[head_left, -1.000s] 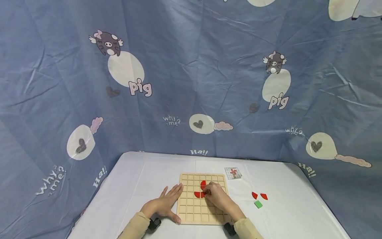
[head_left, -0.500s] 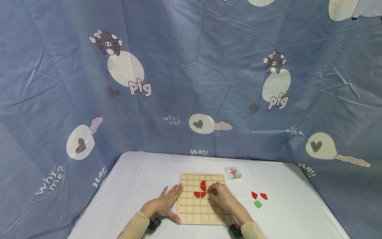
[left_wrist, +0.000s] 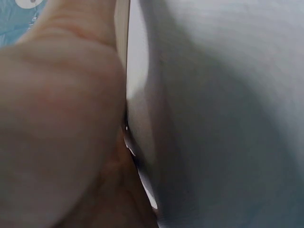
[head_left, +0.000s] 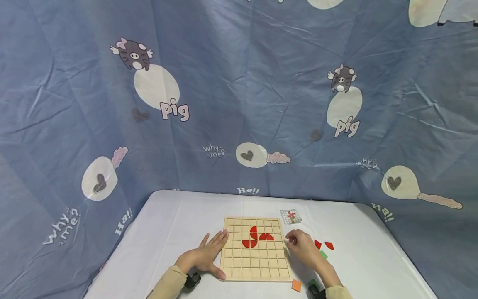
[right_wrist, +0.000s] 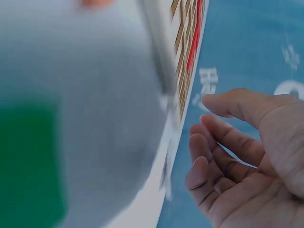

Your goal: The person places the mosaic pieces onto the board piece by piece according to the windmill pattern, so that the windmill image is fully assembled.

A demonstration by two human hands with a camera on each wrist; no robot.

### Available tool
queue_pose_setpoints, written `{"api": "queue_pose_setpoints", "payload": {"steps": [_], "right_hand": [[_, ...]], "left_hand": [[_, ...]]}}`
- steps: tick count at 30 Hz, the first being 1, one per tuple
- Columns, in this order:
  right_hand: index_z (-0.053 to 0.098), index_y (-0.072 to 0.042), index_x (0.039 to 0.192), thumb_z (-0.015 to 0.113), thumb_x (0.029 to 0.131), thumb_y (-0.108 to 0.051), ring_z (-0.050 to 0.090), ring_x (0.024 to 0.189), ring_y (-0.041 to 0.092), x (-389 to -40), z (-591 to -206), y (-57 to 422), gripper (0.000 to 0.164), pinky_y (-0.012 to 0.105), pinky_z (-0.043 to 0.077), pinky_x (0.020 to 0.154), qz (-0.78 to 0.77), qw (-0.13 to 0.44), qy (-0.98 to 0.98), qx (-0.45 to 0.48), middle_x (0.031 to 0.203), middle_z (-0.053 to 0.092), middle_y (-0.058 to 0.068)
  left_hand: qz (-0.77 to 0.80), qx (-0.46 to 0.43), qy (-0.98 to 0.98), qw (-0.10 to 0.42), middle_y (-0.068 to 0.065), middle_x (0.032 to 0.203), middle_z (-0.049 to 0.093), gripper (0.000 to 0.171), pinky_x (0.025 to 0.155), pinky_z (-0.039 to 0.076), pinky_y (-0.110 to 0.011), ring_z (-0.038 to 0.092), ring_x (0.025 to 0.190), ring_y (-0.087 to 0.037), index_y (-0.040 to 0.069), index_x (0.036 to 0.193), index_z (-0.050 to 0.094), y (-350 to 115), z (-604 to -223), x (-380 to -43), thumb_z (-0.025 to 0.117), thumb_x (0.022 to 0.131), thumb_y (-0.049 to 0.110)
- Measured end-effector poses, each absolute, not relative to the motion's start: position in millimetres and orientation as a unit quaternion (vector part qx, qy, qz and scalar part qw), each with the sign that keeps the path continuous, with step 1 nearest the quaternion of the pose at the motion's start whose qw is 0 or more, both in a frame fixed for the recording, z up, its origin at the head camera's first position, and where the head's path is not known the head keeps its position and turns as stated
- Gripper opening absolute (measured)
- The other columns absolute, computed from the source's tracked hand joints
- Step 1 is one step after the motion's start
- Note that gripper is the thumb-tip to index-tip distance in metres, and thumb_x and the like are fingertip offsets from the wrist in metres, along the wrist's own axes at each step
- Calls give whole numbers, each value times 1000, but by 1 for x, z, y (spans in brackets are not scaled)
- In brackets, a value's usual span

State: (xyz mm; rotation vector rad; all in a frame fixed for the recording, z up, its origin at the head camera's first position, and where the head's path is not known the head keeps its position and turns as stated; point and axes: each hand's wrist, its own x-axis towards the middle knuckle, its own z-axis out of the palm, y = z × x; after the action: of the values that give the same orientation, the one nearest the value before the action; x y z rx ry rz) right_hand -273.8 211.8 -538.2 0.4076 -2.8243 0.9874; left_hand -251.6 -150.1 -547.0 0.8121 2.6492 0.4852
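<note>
A wooden grid board [head_left: 257, 265] lies on the white table, bearing several red quarter-round tiles [head_left: 266, 237] near its middle. My left hand [head_left: 206, 256] rests at the board's left edge, fingers and thumb spread straight. In the left wrist view the hand [left_wrist: 57, 118] fills the left side, close up. Just off the board's right edge is my right hand [head_left: 305, 250], with loosely bent fingers. The right wrist view shows nothing between the thumb and fingers of that hand [right_wrist: 247, 156].
Two red tiles, one of them this tile [head_left: 329, 246], and a green tile [head_left: 323, 254] lie right of the right hand. An orange square tile [head_left: 296, 285] sits near the board's front right corner. Behind the board is a pattern card [head_left: 291, 216]. Blue printed cloth [head_left: 209, 104] hangs behind.
My right hand has moved right, off the board, and let go of a red tile, which now lies in the grid right of the other red ones. The left hand has stayed put.
</note>
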Motion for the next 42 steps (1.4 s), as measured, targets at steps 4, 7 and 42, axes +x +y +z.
{"api": "queue_pose_setpoints", "payload": {"steps": [4, 7, 42], "right_hand": [[66, -6, 88, 73, 77, -2, 55, 72, 8, -274, -540, 236, 14, 22, 48, 61, 312, 72, -943, 96, 79, 61, -1], [66, -5, 88, 73, 76, -2, 54, 71, 8, -274, -541, 253, 14, 23, 47, 61, 295, 73, -950, 73, 79, 61, -1], [69, -4, 86, 72, 80, -1, 51, 73, 15, -282, -547, 300, 7, 29, 45, 62, 267, 27, -963, 25, 82, 57, 5]], "left_hand": [[169, 286, 929, 162, -17, 163, 0, 130, 118, 0, -63, 3, 150, -35, 1, 154, 3, -150, -547, -251, 72, 66, 67], [169, 285, 929, 163, -17, 163, 0, 131, 118, 0, -63, 3, 150, -35, 1, 154, 3, -149, -547, -252, 72, 66, 68], [168, 282, 932, 157, -16, 163, 1, 132, 118, 1, -62, 3, 151, -34, 2, 154, 3, -149, -549, -252, 73, 64, 68]]}}
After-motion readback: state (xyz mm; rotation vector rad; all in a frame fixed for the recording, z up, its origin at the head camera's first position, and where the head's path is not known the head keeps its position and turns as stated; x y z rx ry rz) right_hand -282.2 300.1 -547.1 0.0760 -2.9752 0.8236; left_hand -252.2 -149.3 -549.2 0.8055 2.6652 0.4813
